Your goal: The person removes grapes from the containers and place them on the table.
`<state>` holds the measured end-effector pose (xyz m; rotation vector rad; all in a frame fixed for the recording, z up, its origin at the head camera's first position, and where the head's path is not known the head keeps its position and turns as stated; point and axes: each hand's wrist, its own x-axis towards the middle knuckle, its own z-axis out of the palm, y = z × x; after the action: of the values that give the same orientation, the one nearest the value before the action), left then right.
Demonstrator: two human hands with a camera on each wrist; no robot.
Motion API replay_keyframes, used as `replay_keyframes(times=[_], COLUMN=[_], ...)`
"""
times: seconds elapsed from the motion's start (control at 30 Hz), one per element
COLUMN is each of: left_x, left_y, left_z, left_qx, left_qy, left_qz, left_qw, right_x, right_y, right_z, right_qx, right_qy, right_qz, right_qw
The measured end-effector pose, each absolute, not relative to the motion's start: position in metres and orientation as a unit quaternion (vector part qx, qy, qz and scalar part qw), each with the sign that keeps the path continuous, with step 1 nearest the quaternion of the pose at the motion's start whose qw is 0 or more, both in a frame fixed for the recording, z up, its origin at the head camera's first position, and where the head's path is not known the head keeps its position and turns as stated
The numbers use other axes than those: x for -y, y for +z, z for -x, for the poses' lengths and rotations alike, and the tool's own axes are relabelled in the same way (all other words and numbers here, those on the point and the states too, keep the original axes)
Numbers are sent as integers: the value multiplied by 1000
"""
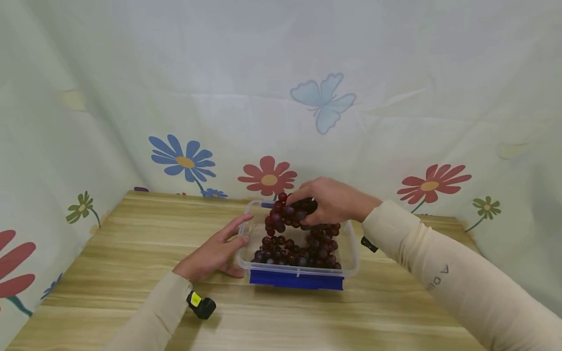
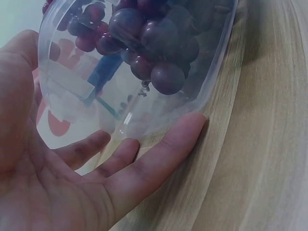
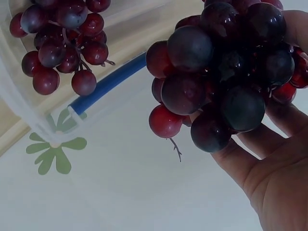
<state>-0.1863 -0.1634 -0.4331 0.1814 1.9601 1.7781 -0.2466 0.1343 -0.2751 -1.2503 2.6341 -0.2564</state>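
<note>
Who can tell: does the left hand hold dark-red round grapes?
No, the left hand, its palm empty, is beside the clear rectangular plastic box.

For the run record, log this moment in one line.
right hand: holds grape bunch; left hand: beside container; other grapes: inside container

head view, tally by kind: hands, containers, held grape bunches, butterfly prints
Bare left hand and right hand: 2
Clear plastic rectangular container with blue latches: 1
Held bunch of dark red round grapes: 1
Pale blue butterfly print: 1
Total: 5
Grapes lying inside excluded: bunch count unclear.
</note>
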Motion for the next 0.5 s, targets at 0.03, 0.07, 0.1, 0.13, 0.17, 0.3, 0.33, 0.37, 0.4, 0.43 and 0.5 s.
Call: replay_keyframes(times=[0.03,0.07,0.1,0.13,0.17,0.3,0.33,0.37,0.4,0.43,0.5], left_x=[163,163,163,163,163,163,163,163,163,163,162], left_y=[-433,-433,-433,-433,-433,-432,-432,-432,-432,-432,-433], left_z=[186,186,186,186,185,184,185,185,185,185,185], left_qx=[-717,-717,-717,-716,-716,-713,-713,-713,-713,-713,-714], left_qy=[650,650,651,652,653,656,656,656,656,656,655], left_qz=[-67,-67,-67,-66,-65,-63,-63,-64,-65,-65,-64], left_qw=[241,241,240,240,239,238,238,239,239,239,239], right_x=[-136,-137,-138,-138,-139,-142,-143,-145,-146,-147,-149], right_y=[-274,-273,-272,-271,-271,-269,-269,-269,-268,-268,-268], right_z=[246,245,245,244,244,244,244,244,243,243,242], right_qx=[-895,-896,-897,-897,-897,-899,-899,-900,-901,-902,-902], right_qy=[-88,-88,-89,-91,-93,-98,-98,-97,-97,-97,-96], right_qz=[423,422,421,420,419,416,415,414,413,411,411], right_qw=[106,106,105,103,102,97,96,95,94,93,91])
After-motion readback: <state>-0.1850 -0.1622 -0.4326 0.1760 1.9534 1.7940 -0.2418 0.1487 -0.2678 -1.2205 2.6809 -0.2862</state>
